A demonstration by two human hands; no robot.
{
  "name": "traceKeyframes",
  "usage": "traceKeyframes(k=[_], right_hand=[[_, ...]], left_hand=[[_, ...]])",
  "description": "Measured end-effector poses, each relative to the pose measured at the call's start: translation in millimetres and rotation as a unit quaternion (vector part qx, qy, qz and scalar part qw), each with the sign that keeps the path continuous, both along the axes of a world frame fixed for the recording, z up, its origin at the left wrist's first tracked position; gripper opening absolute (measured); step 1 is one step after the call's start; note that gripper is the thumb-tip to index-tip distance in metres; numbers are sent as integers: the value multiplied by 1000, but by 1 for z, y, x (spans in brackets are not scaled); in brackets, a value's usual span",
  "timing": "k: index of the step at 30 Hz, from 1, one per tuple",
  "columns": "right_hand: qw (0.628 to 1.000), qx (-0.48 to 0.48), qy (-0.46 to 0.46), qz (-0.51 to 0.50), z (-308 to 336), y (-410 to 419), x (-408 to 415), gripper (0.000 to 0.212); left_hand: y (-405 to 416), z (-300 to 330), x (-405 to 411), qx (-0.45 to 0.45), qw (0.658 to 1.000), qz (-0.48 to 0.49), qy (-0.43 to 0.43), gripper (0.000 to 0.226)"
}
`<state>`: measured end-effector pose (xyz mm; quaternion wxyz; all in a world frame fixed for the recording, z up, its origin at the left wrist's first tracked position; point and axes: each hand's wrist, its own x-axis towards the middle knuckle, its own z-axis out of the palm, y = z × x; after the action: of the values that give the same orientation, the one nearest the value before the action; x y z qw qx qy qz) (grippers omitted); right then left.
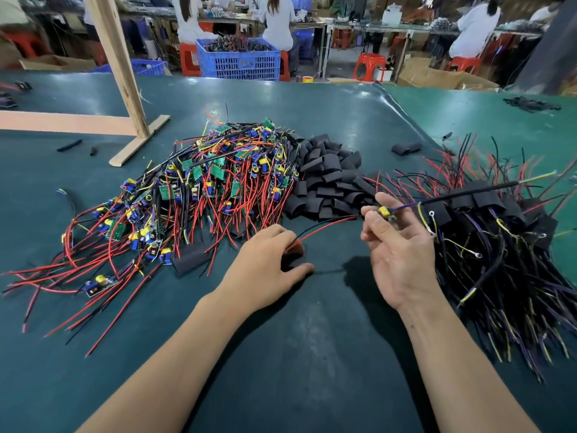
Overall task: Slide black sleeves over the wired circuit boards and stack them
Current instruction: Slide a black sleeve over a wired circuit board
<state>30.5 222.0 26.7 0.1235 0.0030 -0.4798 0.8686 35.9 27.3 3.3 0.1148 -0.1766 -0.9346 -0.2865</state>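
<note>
A dark green table fills the frame. At centre left lies a heap of wired circuit boards, just right of it a pile of black sleeves, at right sleeved boards. A wooden frame stands upper left.

Two bare forearms and hands, seen from above by the head camera.

Left hand and right hand carry no gloves, rings, watch or wristband. Both forearms are uncovered along their whole visible length, from the wrists down to the lower edge of the frame; no sleeve, cuff or other clothing shows anywhere on them. Fingernails that can be seen are short and plain, with no polish visible. Right forearm bears one small dark dot just below the wrist. Right palm shows its creases clearly. No tape, bandage or markings appear on either limb. Rest of the body lies outside the view.
</note>
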Motion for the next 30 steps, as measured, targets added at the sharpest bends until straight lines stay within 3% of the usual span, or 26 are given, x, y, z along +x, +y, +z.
traceKeyframes(k=[5, 11, 20, 23, 30], right_hand=[[999, 27, 4, -21, -3, 1, -1, 22], [991, 126, 21, -49, -9, -2, -1, 17], [986, 149, 22, -67, -10, 1, -1, 25], [985, 161, 16, -61, -12, 0, -2, 24], [991, 124, 11, -44, -14, 0, -3, 26]], left_hand=[[-8, -1, 3, 26, 1000, 17, 5, 36], [-28, 3, 2, 53, 998, -5, -31, 41], [-49, 13, 5, 37, 998, -32, -32, 48], [-48, 14, 4, 5, 998, -48, -29, 35], [-57, 15, 6, 71, 994, -46, -73, 43]])
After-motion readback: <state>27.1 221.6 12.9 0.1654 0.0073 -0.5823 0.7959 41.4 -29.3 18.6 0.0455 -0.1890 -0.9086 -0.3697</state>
